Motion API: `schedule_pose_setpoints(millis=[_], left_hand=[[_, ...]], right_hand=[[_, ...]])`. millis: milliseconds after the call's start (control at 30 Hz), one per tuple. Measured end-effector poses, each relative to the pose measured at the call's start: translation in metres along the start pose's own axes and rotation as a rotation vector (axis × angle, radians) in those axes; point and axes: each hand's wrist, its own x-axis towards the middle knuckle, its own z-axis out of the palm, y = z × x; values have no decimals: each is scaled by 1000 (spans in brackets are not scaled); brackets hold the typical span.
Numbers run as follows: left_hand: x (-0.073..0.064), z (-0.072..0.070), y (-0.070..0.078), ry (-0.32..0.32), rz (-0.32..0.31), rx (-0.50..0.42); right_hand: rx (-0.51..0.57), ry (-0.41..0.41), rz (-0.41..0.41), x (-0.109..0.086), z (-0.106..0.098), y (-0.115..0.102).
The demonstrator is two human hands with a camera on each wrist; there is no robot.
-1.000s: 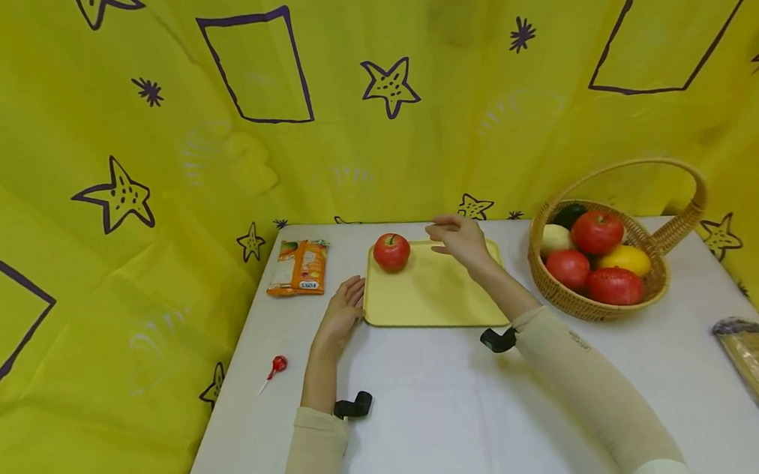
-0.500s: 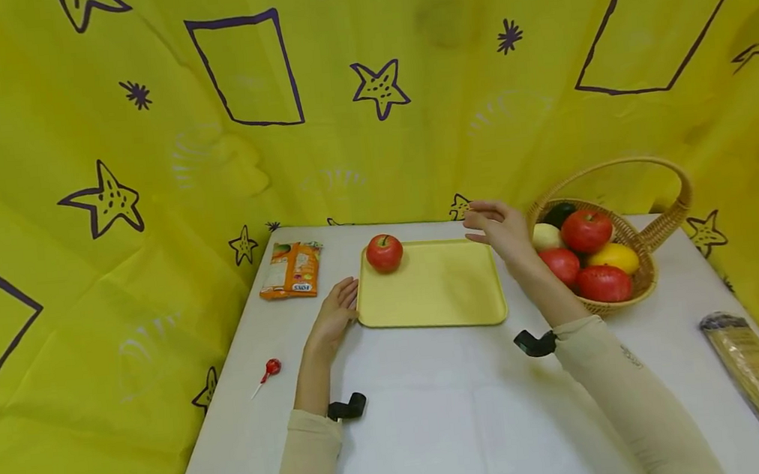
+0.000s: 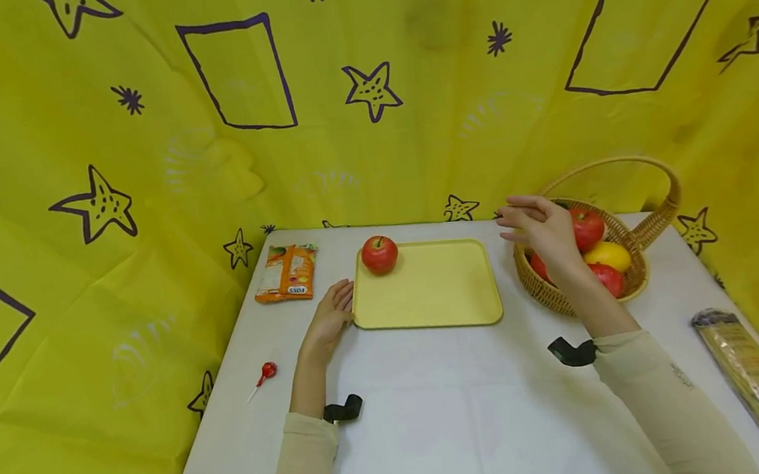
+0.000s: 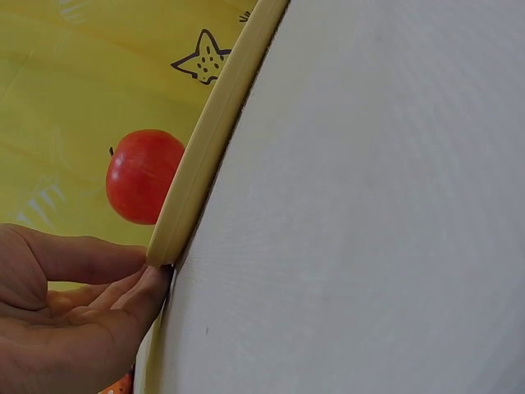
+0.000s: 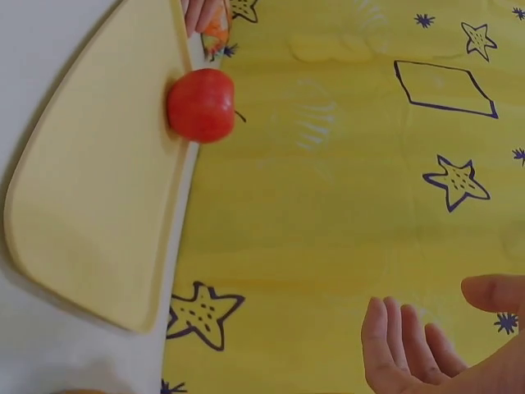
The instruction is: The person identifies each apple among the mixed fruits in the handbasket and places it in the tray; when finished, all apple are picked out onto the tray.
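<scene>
A shallow pale-yellow tray [image 3: 427, 285] lies on the table with a red apple [image 3: 379, 255] in its back left corner. At the tray's left side is my left hand [image 3: 326, 321]; in the left wrist view its thumb and fingers [image 4: 131, 295] pinch the rim near a corner. My right hand [image 3: 548, 233] holds nothing and hovers over the left part of a wicker basket [image 3: 547, 294], fingers loosely bent and thumb apart. Inside the basket are red fruits [image 3: 587, 230] and a yellow one [image 3: 608, 256]; the hand and wrist hide part of its contents.
An orange snack packet [image 3: 288, 273] lies left of the tray, with a red lollipop [image 3: 268, 370] nearer the front. A long clear-wrapped package [image 3: 758, 384] lies along the right table edge. Behind the table hangs a yellow patterned curtain [image 3: 380, 162]. The basket's tall handle [image 3: 670, 196] arches upward.
My right hand has moved right, from above the tray to over the basket. The left hand stays at the tray's rim, and the apple keeps its place. The head view has shifted slightly.
</scene>
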Motion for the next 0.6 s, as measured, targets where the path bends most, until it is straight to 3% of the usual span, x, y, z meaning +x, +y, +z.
schedule_pose_setpoints(millis=[367, 600], left_hand=[[-1, -2, -2, -17, 3, -12], [0, -2, -1, -27, 16, -16]], right_hand=[[58, 88, 27, -11, -42, -10], [28, 160, 110, -3, -73, -15]])
